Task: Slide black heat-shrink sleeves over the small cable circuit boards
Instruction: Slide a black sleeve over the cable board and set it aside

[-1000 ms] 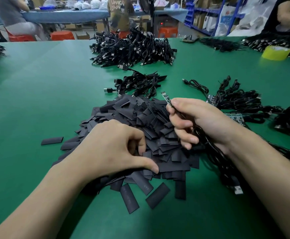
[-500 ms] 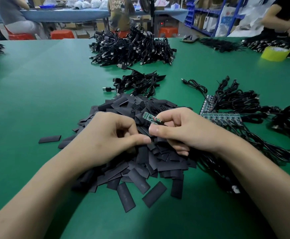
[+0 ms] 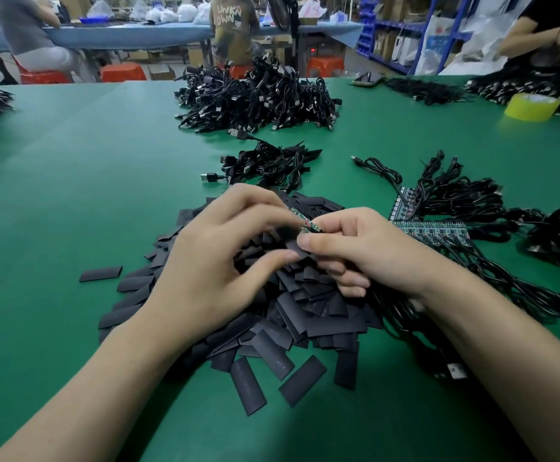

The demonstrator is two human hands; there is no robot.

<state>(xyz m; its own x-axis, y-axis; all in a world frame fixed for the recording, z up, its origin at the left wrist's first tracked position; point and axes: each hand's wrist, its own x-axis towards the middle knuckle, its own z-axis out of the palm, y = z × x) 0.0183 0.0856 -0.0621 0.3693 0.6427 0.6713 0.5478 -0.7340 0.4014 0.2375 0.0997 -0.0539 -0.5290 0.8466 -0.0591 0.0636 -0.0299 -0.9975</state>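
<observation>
Circuit board (image 3: 308, 225) is just over the sleeve pile (image 3: 291, 315), top centre, pinched at its cable end by the right hand (image 3: 365, 251), thumb against forefinger. Left hand (image 3: 218, 261) is right beside it, fingers (image 3: 265, 201) curled but blurred, so can't tell if they hold a sleeve. My read: board is light, stiff, fragile at the solder joints, so grip its edges. Sleeves are flat, limp, slick; pinch the sides to open the mouth.
</observation>
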